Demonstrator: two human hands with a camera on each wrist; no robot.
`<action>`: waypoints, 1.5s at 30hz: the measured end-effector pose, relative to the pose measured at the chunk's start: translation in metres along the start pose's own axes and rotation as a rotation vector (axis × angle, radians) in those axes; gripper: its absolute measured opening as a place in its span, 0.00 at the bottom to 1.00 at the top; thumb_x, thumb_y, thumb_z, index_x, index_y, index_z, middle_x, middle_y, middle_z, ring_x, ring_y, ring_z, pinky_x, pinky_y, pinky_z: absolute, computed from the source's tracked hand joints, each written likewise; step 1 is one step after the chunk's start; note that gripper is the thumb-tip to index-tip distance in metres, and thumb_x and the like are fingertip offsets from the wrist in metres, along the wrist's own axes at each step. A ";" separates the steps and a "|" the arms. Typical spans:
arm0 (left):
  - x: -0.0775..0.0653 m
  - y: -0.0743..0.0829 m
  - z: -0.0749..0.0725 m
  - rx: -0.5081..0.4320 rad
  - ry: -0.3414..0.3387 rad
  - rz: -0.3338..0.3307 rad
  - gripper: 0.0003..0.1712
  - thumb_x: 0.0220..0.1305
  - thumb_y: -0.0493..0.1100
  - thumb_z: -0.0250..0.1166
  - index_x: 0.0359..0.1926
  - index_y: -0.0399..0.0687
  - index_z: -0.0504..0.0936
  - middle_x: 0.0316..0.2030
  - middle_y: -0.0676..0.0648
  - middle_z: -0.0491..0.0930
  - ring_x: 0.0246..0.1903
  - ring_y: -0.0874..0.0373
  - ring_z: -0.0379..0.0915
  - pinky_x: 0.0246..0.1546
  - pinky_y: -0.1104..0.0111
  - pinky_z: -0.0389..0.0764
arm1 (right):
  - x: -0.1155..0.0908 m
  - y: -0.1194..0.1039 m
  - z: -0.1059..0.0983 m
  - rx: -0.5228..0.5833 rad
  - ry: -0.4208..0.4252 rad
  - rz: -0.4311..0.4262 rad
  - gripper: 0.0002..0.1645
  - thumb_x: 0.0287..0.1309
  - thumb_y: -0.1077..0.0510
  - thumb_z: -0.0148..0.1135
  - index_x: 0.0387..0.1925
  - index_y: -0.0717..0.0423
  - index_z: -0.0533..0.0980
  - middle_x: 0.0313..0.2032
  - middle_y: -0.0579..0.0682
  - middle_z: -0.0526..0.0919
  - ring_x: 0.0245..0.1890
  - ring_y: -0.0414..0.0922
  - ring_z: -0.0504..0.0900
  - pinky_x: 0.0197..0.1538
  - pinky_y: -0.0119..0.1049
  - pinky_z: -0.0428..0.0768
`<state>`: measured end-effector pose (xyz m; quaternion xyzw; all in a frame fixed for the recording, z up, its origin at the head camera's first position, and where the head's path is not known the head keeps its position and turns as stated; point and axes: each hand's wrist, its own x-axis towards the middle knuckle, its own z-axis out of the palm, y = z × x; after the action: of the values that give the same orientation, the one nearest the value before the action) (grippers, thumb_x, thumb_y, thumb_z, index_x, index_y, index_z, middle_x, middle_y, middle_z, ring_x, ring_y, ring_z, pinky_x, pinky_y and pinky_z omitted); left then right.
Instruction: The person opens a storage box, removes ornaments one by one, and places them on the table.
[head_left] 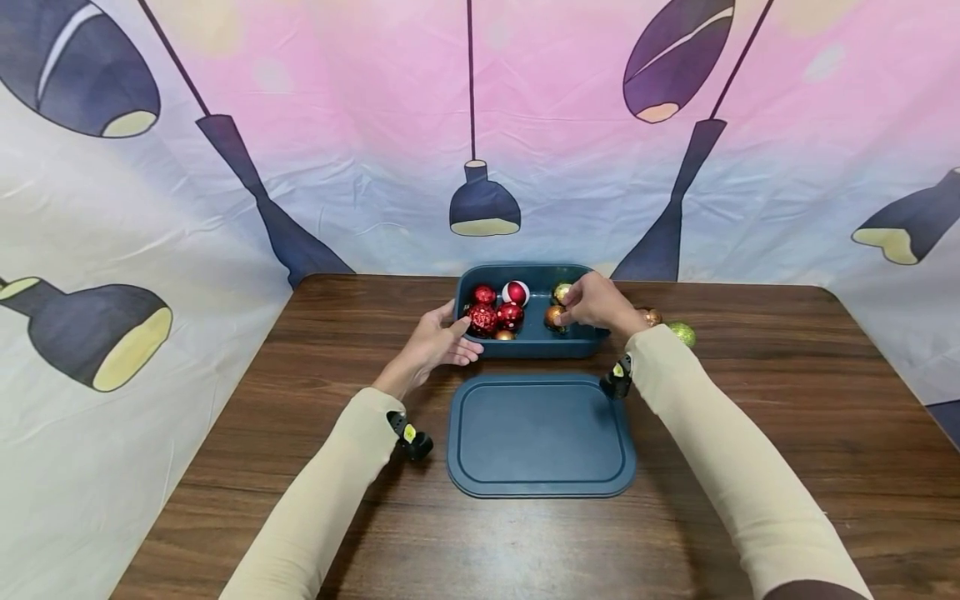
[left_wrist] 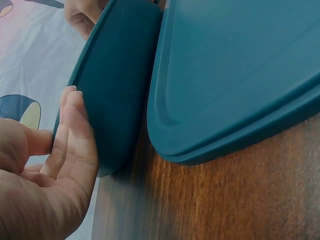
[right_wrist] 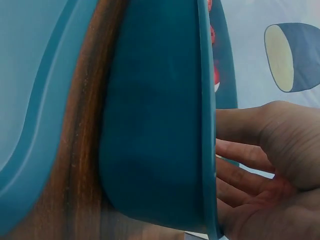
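A dark teal box point(head_left: 528, 347) stands at the back of the table with baubles in it. My left hand point(head_left: 431, 343) grips its left front corner, thumb over the rim and fingers along the outer wall point(left_wrist: 115, 75). Several red baubles point(head_left: 482, 319), a red-and-white one point(head_left: 515, 292) and a gold one point(head_left: 506, 335) lie in the left part. Inside the right part, my right hand point(head_left: 597, 302) pinches an orange-gold bauble point(head_left: 553, 318) with its fingertips, beside a yellow-gold bauble point(head_left: 560, 292). In the right wrist view the box wall point(right_wrist: 160, 110) hides the fingertips' contact.
A flat teal lid point(head_left: 542, 437) lies on the wooden table point(head_left: 750, 400) in front of the box. Right of the box, a copper bauble point(head_left: 651, 316) and a green glittery bauble point(head_left: 682, 334) lie by the right sleeve. A printed cloth point(head_left: 375, 125) hangs behind the table.
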<state>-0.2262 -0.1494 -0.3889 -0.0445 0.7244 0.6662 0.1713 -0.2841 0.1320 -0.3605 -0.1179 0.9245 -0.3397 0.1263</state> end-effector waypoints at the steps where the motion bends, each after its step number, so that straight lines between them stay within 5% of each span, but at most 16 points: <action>1: 0.000 0.000 0.000 -0.001 -0.002 0.001 0.38 0.80 0.46 0.52 0.82 0.56 0.45 0.31 0.39 0.88 0.28 0.50 0.87 0.28 0.70 0.86 | 0.000 0.000 0.001 0.007 0.000 0.009 0.26 0.57 0.61 0.75 0.55 0.70 0.80 0.53 0.65 0.82 0.54 0.58 0.79 0.55 0.51 0.81; 8: 0.000 0.001 0.002 -0.011 -0.001 0.000 0.37 0.81 0.45 0.52 0.82 0.56 0.46 0.30 0.39 0.87 0.25 0.52 0.86 0.27 0.69 0.86 | 0.003 -0.001 0.009 0.054 0.005 0.054 0.24 0.58 0.60 0.75 0.54 0.66 0.81 0.52 0.63 0.83 0.55 0.57 0.79 0.57 0.51 0.80; 23: 0.000 0.001 0.003 -0.040 -0.005 -0.013 0.37 0.81 0.43 0.51 0.82 0.56 0.45 0.26 0.40 0.86 0.21 0.55 0.84 0.26 0.69 0.85 | 0.004 0.002 0.016 0.038 0.028 0.008 0.22 0.56 0.60 0.77 0.49 0.67 0.82 0.48 0.64 0.84 0.50 0.57 0.82 0.54 0.50 0.82; 45: 0.000 0.000 0.002 -0.025 0.000 -0.005 0.37 0.80 0.44 0.52 0.82 0.56 0.46 0.28 0.40 0.87 0.24 0.53 0.86 0.29 0.67 0.87 | -0.009 -0.005 -0.011 -0.048 0.028 -0.112 0.21 0.59 0.63 0.74 0.52 0.70 0.82 0.46 0.66 0.85 0.44 0.57 0.84 0.45 0.48 0.84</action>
<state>-0.2262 -0.1472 -0.3891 -0.0484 0.7160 0.6748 0.1724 -0.2780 0.1372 -0.3478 -0.1676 0.9261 -0.3256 0.0913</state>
